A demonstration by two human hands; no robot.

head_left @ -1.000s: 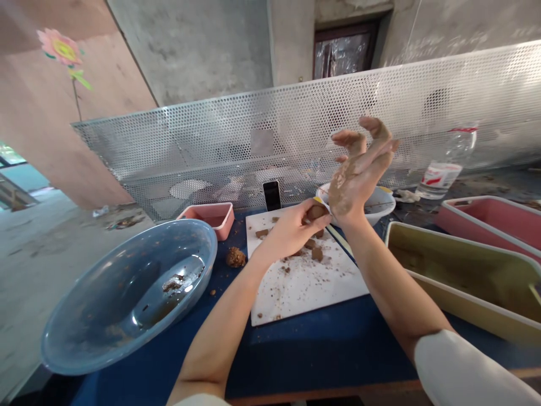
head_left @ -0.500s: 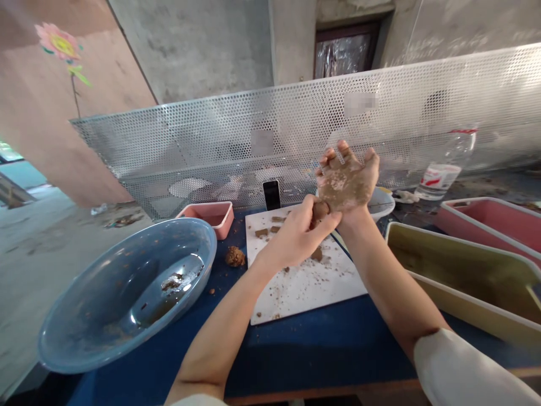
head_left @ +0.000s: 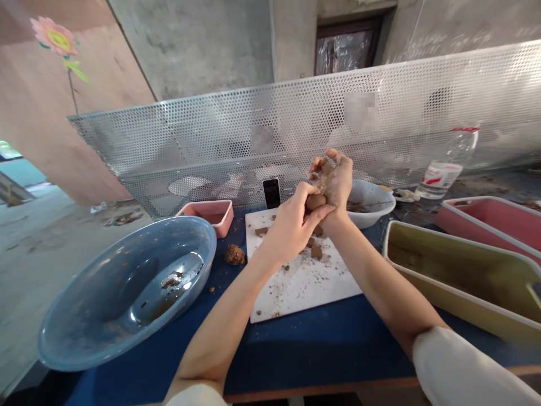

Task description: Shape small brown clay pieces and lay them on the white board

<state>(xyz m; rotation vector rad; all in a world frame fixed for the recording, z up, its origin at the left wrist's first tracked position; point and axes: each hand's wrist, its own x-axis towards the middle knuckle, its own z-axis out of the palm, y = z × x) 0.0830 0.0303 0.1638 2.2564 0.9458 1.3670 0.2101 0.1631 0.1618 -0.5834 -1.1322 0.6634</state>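
Observation:
A rounded brown lump of clay (head_left: pixel 316 202) is gripped in my left hand (head_left: pixel 291 225), between the thumb and curled fingers. My right hand (head_left: pixel 340 183) is raised beside it, palm turned left and smeared with mud. Its fingers are loosely bent and apart, and the heel of the palm meets the lump. Below both hands lies a white board (head_left: pixel 304 293) strewn with crumbs. Several small clay blocks rest on it, among them a squarish block (head_left: pixel 316 252); the forearms and hands hide part of the board.
A large blue basin (head_left: pixel 97 304) with muddy water stands left, near a rough clay clod (head_left: pixel 235 255) and a small pink tray (head_left: pixel 226 220). Behind are a phone (head_left: pixel 271 193) and a white bowl (head_left: pixel 372 211). Right stand a yellow-green planter (head_left: pixel 456 282), a pink planter (head_left: pixel 499 223) and a bottle (head_left: pixel 442 172).
My right hand has swung left and lower, its spread fingers now bending in toward the clay lump. My left hand still holds the lump, slightly lower. More of the white bowl shows.

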